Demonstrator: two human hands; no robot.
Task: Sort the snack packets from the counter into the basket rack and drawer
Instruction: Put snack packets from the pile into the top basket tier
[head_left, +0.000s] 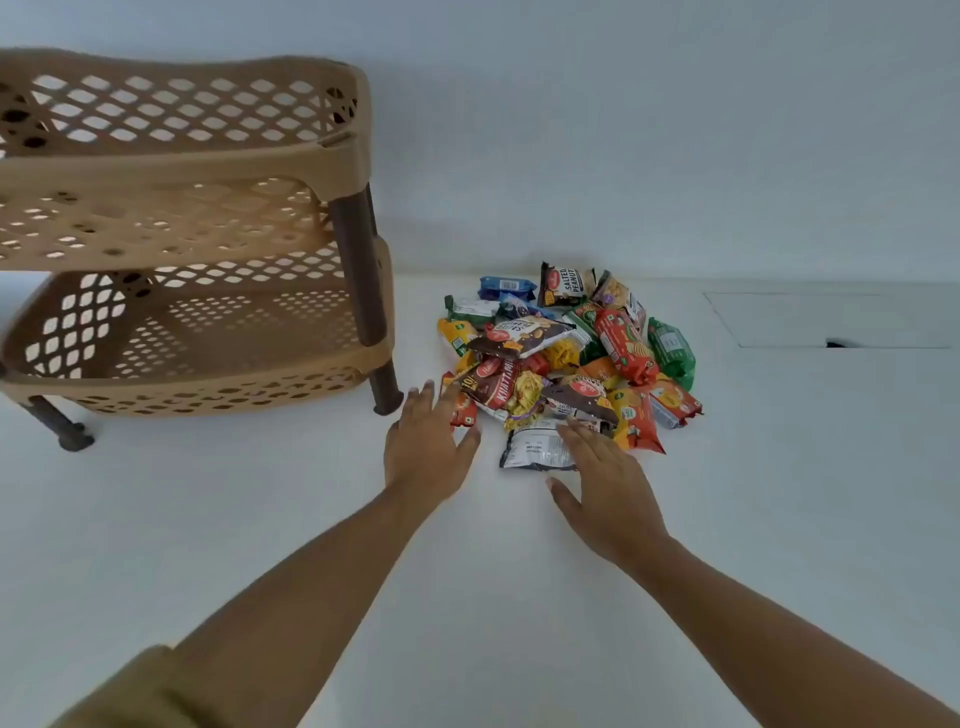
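Note:
A heap of several colourful snack packets (566, 353) lies on the white counter (467, 571) against the wall. A two-tier tan plastic basket rack (182, 166) with dark brown legs stands to the heap's left; both tiers look empty. My left hand (428, 441) is stretched out flat with fingers apart, its fingertips at the heap's left edge by a red packet (464, 410). My right hand (605, 480) is open too, its fingertips over a white-backed packet (535, 449) at the heap's front. Neither hand holds anything. No drawer is seen.
A rectangular inset panel (826, 319) with a small dark notch is set in the counter at the right, beyond the heap. The rack's front right leg (387, 387) stands close to my left hand. Bare white counter stretches toward me.

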